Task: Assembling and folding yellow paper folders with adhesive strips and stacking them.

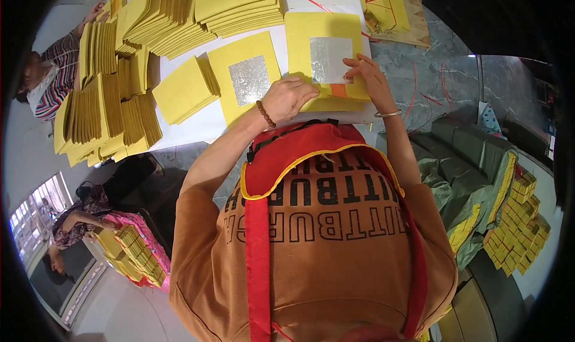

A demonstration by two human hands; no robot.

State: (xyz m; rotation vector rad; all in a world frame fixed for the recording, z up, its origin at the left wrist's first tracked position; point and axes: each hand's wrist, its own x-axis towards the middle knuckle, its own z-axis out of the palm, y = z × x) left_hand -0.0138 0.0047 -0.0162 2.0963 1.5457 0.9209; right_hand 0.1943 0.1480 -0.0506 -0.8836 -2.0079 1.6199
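A yellow paper sheet (pixel 299 36) with a silver foil square (pixel 331 57) lies in front of me, on top of other yellow paper. Near its lower edge shows a small orange patch (pixel 339 90). My left hand (pixel 290 100) is closed, its fingertips pinching the lower edge of this sheet. At the sheet's right side my right hand (pixel 371 78) has its fingers apart, the tips over the foil's right edge. Just left lies a second yellow sheet (pixel 220 60) with its own silver square (pixel 250 80), partly behind my left wrist.
Stacks of yellow paper (pixel 239 9) and upright bundles (pixel 90 114) crowd the white table (pixel 182 135) at left and back. A person in a striped top (pixel 60 72) is at the far left; another (pixel 78 216) handles yellow bundles. More bundles (pixel 518 228) are heaped at right.
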